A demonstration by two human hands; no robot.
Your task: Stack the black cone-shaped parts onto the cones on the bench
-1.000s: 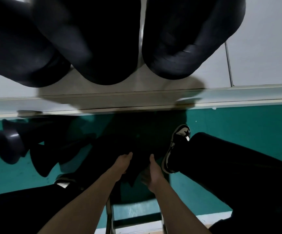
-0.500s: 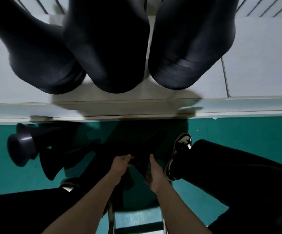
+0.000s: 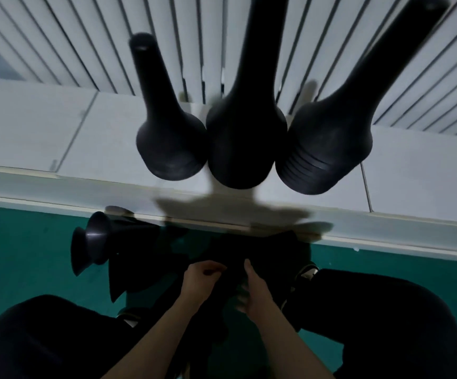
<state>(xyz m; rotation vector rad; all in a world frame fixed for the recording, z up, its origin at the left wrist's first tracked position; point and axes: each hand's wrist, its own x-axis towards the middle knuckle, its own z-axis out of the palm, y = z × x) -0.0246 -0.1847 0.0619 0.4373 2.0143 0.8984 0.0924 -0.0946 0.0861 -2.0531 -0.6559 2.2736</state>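
I count three cone stacks (image 3: 245,138) side by side at the tabletop (image 3: 44,127) front edge, bases touching, with no way between them. Bare tabletop lies open to their left and right. Down on the floor (image 3: 16,255), the left leg (image 3: 44,337) and right leg (image 3: 380,310) leave a narrow slot, and black parts (image 3: 139,255) crowd its left.

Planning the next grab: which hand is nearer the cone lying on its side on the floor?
Left. The left hand sits right of the lying cone; the right hand is farther right.

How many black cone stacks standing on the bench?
3, side by side at the bench edge: left stack, middle stack, right stack. More may hide behind them.
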